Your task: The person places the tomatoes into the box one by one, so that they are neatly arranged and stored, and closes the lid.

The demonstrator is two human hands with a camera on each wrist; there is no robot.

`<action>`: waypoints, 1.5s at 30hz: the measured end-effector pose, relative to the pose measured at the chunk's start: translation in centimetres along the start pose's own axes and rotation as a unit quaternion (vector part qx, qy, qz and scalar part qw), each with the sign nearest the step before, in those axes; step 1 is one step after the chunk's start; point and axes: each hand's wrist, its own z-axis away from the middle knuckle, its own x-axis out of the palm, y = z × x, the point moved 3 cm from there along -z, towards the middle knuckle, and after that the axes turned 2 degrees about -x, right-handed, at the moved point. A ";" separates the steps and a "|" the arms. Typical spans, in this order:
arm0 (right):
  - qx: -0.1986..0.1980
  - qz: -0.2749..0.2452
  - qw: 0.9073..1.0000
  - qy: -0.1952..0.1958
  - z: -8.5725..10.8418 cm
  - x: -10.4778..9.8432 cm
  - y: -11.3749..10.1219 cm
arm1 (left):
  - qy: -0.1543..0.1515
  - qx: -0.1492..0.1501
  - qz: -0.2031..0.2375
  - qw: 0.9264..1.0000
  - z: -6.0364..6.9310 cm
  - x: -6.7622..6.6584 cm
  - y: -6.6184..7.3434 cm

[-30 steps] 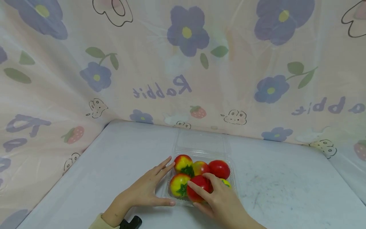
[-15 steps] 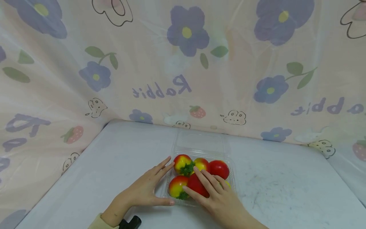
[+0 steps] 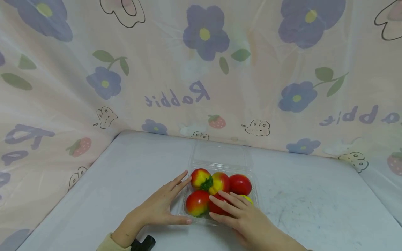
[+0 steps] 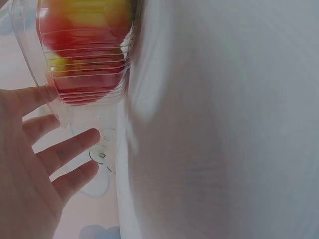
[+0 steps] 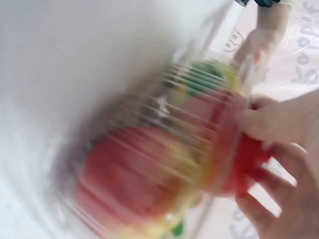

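A clear plastic clamshell box (image 3: 255, 198) holds several red-and-yellow, tomato-like fruits, some with green leafy tops. My right hand (image 3: 243, 218) is over the front row, thumb and fingers around the top of a red tomato (image 3: 216, 206), which they partly hide; the right wrist view is blurred. Beside it lies a red-and-yellow tomato (image 3: 197, 203). At the box's left side my left hand (image 3: 161, 204) has its fingers spread and fairly straight. In the left wrist view a fingertip touches the box rim (image 4: 30, 55).
The box's clear lid (image 3: 221, 155) lies folded back behind it. A white table (image 3: 138, 157) extends on both sides, with grey marks at the right. Behind hangs a flower-printed curtain (image 3: 176, 69). A black device (image 3: 143, 243) sits by the left wrist.
The front-left tomato has turned, its leafy top now mostly out of sight. The back-middle one shows more yellow. My right hand has shifted over the red tomato; the left stays still.
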 end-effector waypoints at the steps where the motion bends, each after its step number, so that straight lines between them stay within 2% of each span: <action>1: -0.004 0.001 1.000 -0.004 0.0 -0.1 0.0 | 0.000 0.000 0.000 1.000 0.0 0.0 0.0; 4: -0.013 -0.001 1.000 -0.011 -0.2 -0.2 0.0 | -0.002 -0.002 0.001 1.000 -0.1 0.0 0.0; 6: -0.012 -0.010 1.000 0.000 -0.4 -0.2 0.0 | -0.004 -0.004 0.001 1.000 -0.1 -0.1 0.0; 10: -0.004 -0.052 0.997 0.059 -0.4 -0.2 0.2 | -0.009 -0.005 0.005 1.000 -0.1 -0.2 0.0; 13: 0.019 -0.107 0.989 0.105 0.0 0.0 0.6 | -0.012 -0.004 0.006 1.000 0.0 -0.2 -0.1; 15: 0.034 -0.129 0.984 0.120 0.2 0.2 0.8 | -0.012 -0.001 0.005 1.000 0.0 -0.2 -0.1; 17: 0.040 -0.133 0.983 0.121 0.4 0.2 1.0 | -0.013 -0.001 0.003 1.000 0.0 -0.2 -0.1; 24: 0.032 -0.104 0.990 0.085 0.2 0.4 1.2 | -0.008 0.004 0.001 1.000 -0.1 -0.1 -0.2; 30: 0.038 -0.166 0.983 0.065 0.8 0.5 1.7 | -0.007 0.006 -0.002 1.000 0.1 0.0 -0.2; 35: 0.033 -0.179 0.979 0.089 1.1 0.3 1.8 | -0.006 0.009 0.000 1.000 0.2 -0.1 -0.2; 39: 0.055 -0.195 0.973 0.105 1.2 0.0 1.9 | -0.007 0.009 0.003 1.000 0.1 -0.1 -0.2; 45: 0.105 -0.222 0.958 0.147 1.7 -0.6 3.4 | -0.009 0.017 0.003 1.000 0.1 -0.1 -0.2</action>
